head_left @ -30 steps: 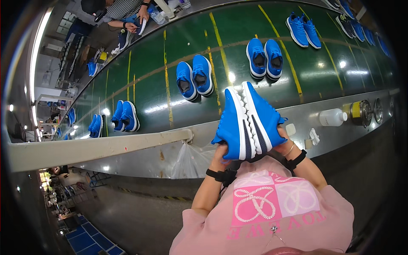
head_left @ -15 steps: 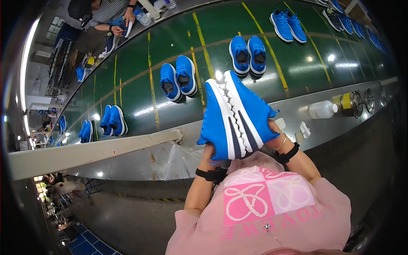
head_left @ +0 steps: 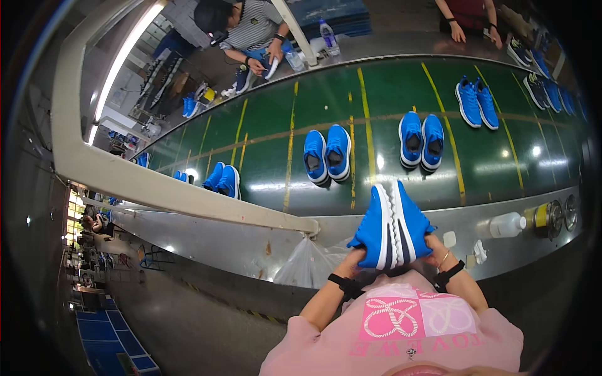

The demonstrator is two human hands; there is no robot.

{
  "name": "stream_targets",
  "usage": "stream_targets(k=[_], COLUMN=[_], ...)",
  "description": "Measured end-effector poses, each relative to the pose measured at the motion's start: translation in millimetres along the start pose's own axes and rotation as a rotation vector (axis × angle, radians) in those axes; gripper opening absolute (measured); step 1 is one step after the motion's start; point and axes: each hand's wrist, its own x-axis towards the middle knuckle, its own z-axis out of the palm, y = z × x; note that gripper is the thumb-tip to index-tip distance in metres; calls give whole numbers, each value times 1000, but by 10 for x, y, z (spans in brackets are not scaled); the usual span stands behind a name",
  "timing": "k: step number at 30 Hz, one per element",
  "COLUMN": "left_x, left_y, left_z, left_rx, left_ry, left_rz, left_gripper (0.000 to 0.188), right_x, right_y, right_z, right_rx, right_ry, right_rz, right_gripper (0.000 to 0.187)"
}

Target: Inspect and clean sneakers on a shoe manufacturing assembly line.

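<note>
Two blue sneakers with white soles are held up together in front of me, sole against sole, toes pointing away. My left hand is closed round the heel end of the left sneaker. The heel end of the right sneaker is gripped by my right hand; both hands' fingers are partly hidden by the shoes. Just beyond, on the green conveyor belt, stand one pair of blue sneakers and another pair of blue sneakers.
A white pole crosses at left above the metal ledge. A clear plastic bag hangs below its end. On the ledge to the right are a white bottle and a metal can. Across the belt, a person handles a shoe.
The view has shifted, so the belt and its shoes appear farther right and lower. The held sneakers are lower, nearer my body, with their soles closer together. A second person across the belt now shows.
</note>
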Motion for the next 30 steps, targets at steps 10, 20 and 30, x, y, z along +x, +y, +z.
stream_targets(k=[10,20,30], left_x=[560,-241,-87], left_y=[-446,-139,278], left_z=[-445,-482,562], left_rx=[408,1168,1278], left_ry=[153,349,137], left_rz=[76,-14,1045], left_gripper=[47,26,78], right_x=[240,-247,-494], right_y=[246,21,-43], right_z=[-181,-414,-540], right_rx=[-192,-1295,-1602], right_ry=[79,258,1007], right_rz=[2,57,-775], right_gripper=[42,33,49])
